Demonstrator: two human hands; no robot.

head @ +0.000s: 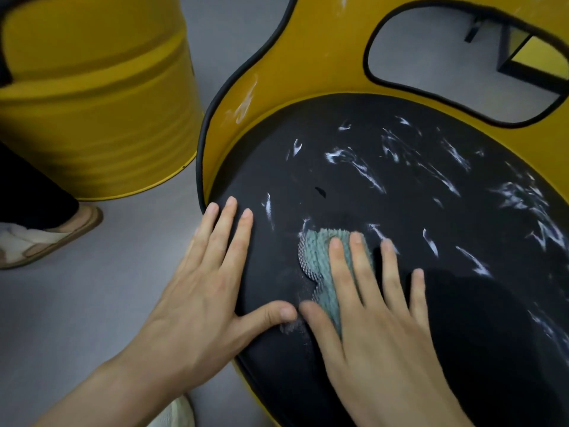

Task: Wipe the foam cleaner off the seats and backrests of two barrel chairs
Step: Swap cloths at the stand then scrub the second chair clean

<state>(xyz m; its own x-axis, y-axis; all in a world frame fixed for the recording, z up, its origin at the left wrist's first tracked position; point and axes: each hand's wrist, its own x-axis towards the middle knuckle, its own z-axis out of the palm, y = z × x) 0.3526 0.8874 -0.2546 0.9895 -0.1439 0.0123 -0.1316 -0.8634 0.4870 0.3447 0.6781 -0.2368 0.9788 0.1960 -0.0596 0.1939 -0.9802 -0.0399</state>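
A yellow barrel chair fills the frame, its black round seat (400, 211) streaked with white foam across the middle and right. White foam smears also mark the yellow backrest (311, 57), which has an oval cut-out. My right hand (375, 318) presses flat, fingers straight, on a green-grey textured cloth (320, 257) at the seat's front left. My left hand (209, 278) rests flat on the seat's left edge, fingers spread, thumb near the cloth.
A second yellow barrel (98, 103) stands at the left on the grey floor (77, 318). Another person's foot in a sandal (46, 238) is beside it. A black-framed piece of furniture (529, 66) shows through the backrest cut-out.
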